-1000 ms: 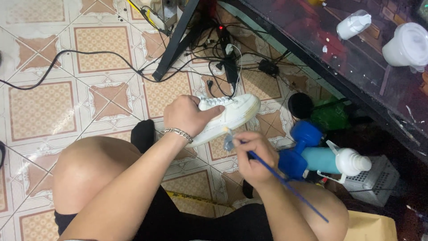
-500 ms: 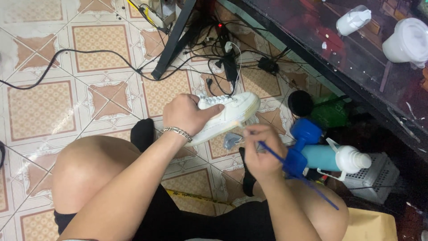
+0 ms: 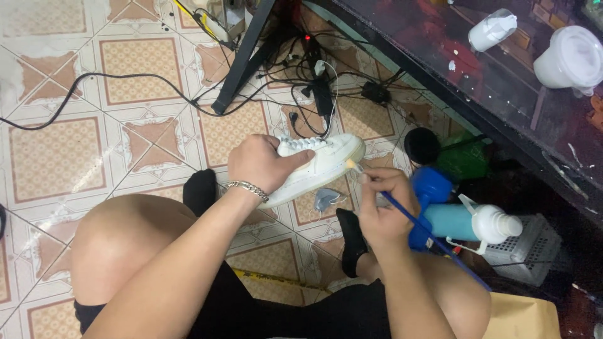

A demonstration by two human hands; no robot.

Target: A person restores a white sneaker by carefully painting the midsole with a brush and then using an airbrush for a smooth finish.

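On tiled floor (image 3: 56,157) with brown-and-cream squares, seated, bare knees up, black shorts, black socks. Along upper right, dark glass tabletop (image 3: 502,94) carrying white lidded tub (image 3: 570,59) and white squeeze bottle (image 3: 493,29). Under table edge, tangle of black cables (image 3: 301,81) and black angled leg (image 3: 242,59). Low right, white perforated basket (image 3: 524,242), blue dumbbell (image 3: 427,201), teal bottle with white cap (image 3: 471,221) lying on side. At frame centre, held above floor between knees: white sneaker (image 3: 320,164), low-top, white laces, pale cream sole edge, toe pointing right, tilted sideways. Left hand (image 3: 260,164), metal chain bracelet at wrist, closed around sneaker's laced upper, thumb across side, firm wrap. Right hand (image 3: 380,210) just right of toe, fingers pinched tight on thin blue-handled brush (image 3: 433,238), handle running down-right past knee, pale bristle tip touching sneaker's toe edge. Small grey crumpled cloth (image 3: 326,199) on floor directly under sneaker.
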